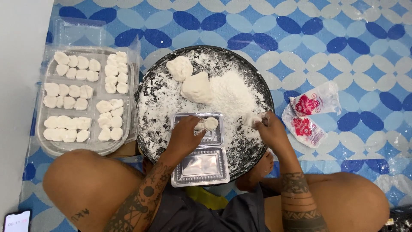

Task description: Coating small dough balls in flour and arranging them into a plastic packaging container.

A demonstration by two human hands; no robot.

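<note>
On the blue patterned mat, a round dark tray dusted with flour sits in front of a seated person. The left hand rests at the near edge of a clear hinged plastic box that lies open on the tray; its fingers curl around a small white dough piece sitting in the far half of the box, touching it. Just beside that piece is a second one, partly hidden by the fingertips. The right hand is at the tray's right side, fingers closed on a small lump of dough at the edge of the flour pile.

Two big dough lumps lie at the far side of the tray, touching each other, next to the flour pile.

To the left of the tray stand several clear boxes, open and filled with rows of white dough pieces. To the right of the tray, on the mat, lie two plastic bags with red prints, near each other. A phone lies at the near left corner, beside the person's knee.
</note>
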